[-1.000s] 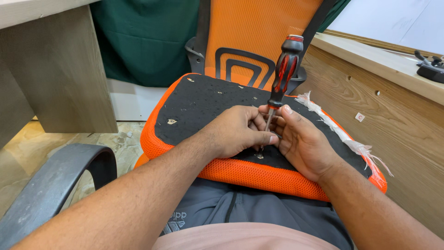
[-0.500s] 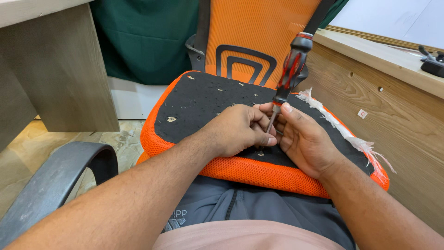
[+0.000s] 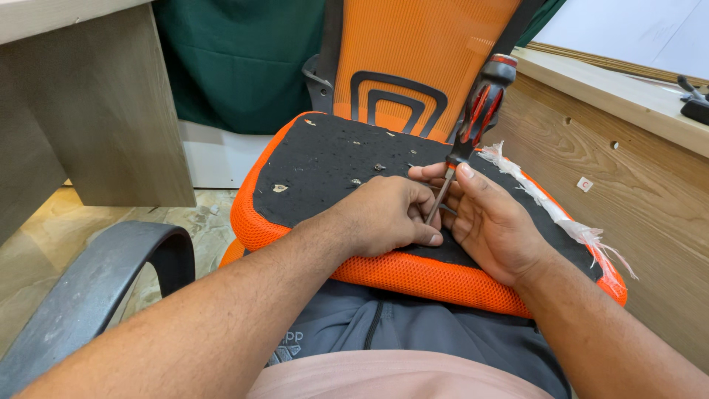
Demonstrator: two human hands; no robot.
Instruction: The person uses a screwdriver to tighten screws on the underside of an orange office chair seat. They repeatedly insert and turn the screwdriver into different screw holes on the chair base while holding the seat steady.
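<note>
An orange mesh chair seat [image 3: 413, 270] lies upside down across my lap, its black underside [image 3: 332, 159] facing up with several small screws and holes. A screwdriver [image 3: 478, 111] with a red and black handle stands tilted on the underside, tip down between my hands. My right hand [image 3: 491, 222] pinches its metal shaft near the tip with thumb and fingers. My left hand [image 3: 388, 214] rests curled on the black panel, fingers against the tip. The tip itself is hidden by my fingers.
An orange chair backrest [image 3: 413, 59] stands upright behind the seat. A wooden desk side [image 3: 628, 185] is on the right, a grey desk panel [image 3: 96, 111] on the left. A dark grey armrest [image 3: 96, 288] curves at lower left. Frayed white fabric [image 3: 554, 203] trails along the seat's right edge.
The screwdriver handle has leaned slightly more to the right and away. Both hands stay at the same spot on the seat's underside.
</note>
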